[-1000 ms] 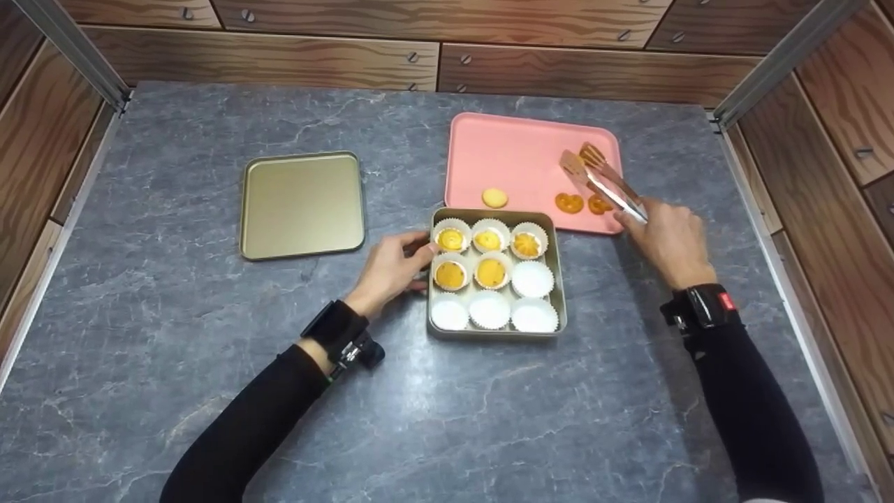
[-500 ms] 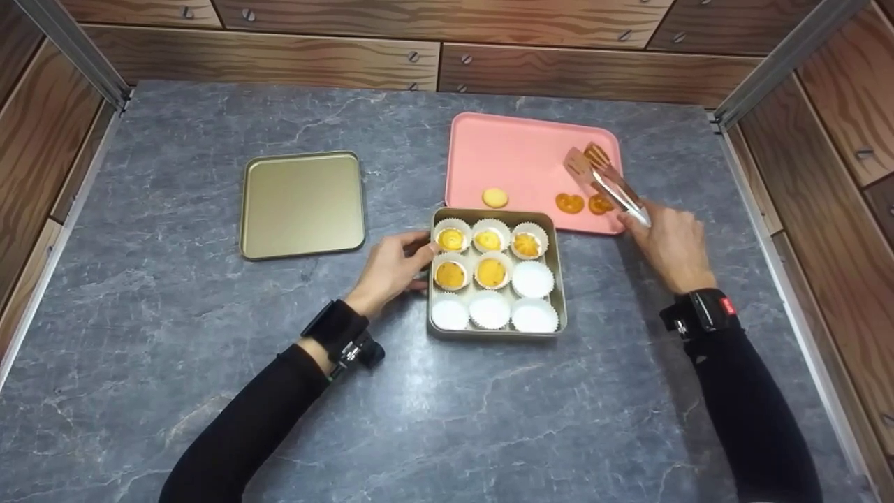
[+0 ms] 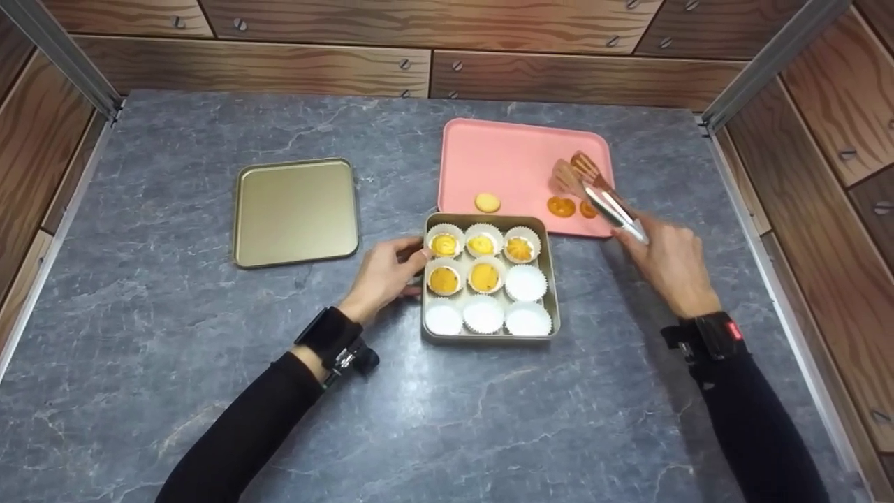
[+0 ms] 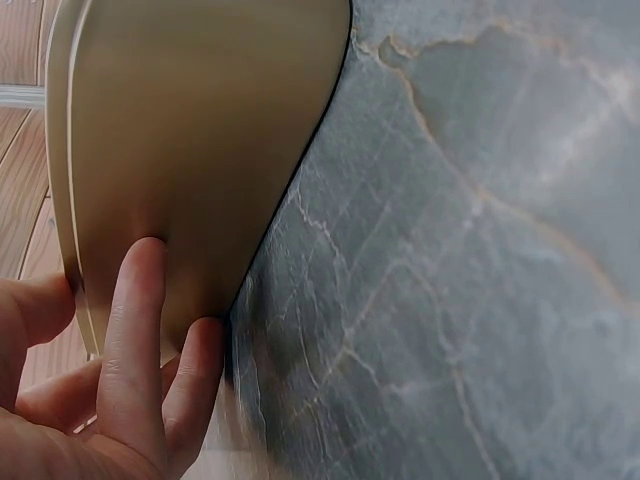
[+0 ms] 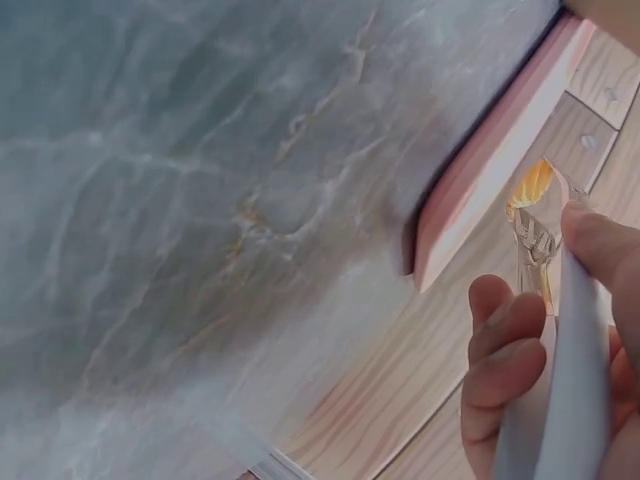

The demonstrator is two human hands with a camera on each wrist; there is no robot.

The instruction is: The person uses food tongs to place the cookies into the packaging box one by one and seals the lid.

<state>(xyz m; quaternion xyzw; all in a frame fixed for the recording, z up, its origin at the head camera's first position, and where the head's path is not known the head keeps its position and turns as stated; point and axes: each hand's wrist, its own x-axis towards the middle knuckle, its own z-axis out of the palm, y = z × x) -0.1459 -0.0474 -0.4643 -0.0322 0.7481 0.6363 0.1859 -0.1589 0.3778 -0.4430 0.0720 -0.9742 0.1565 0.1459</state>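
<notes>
In the head view a square gold tin (image 3: pixel 489 339) holds paper cups in rows; several contain yellow or orange cookies, the others look white inside. My left hand (image 3: pixel 385 274) grips its left wall, thumb over the rim and fingers against the outside, as the left wrist view (image 4: pixel 135 370) also shows. My right hand (image 3: pixel 672 262) holds tongs (image 3: pixel 614 206) with metal arms and brown slotted heads, low over the right part of a pink tray (image 3: pixel 503 150). In the right wrist view an orange-yellow piece (image 5: pixel 532 188) shows at the tongs' tip; whether it is pinched is unclear.
On the tray lie a round pale cookie (image 3: pixel 487 203), a pretzel-shaped cookie (image 3: pixel 561 207) and another (image 3: pixel 588 209) partly covered by the tongs. A flat gold lid (image 3: pixel 295 213) lies left of the tin. Wood-patterned walls (image 3: pixel 279 66) border the grey marbled table (image 3: pixel 384 433).
The tongs have shifted slightly over the tray's right side, and the right wrist sits a little lower. The left hand and tin hold their place; the head view has tilted slightly.
</notes>
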